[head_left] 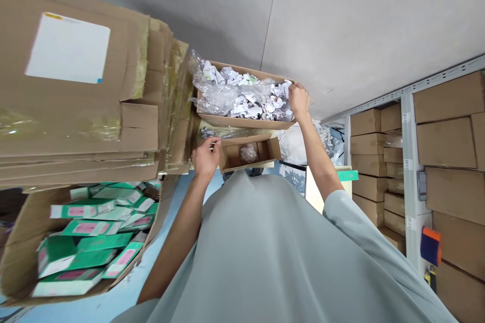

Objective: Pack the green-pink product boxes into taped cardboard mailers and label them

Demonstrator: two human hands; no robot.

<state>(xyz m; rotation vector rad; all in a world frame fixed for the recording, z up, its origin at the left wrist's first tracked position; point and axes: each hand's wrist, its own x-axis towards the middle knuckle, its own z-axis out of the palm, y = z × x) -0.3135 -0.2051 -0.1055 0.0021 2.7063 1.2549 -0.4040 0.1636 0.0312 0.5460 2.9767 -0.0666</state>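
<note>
A long cardboard box [246,120] full of crumpled paper [252,96] stands against the wall, with clear plastic film [217,100] bunched in its left part. At its right end, my right hand [299,100] has its fingers closed on a piece of the paper. Nearer to me is a smaller open carton [231,164], tilted, with a wad of clear plastic [249,153] inside. My left hand [205,157] is beside that carton's left end, thumb and fingers pinched together. Whatever is between them is too small to make out.
Flattened cardboard [76,116] is stacked high on the left. Below it, a big carton [15,262] holds several green-and-white boxes [91,227]. Shelving with a metal post [411,171] and brown boxes [447,136] lines the right. A white bag [295,144] sits behind my right forearm.
</note>
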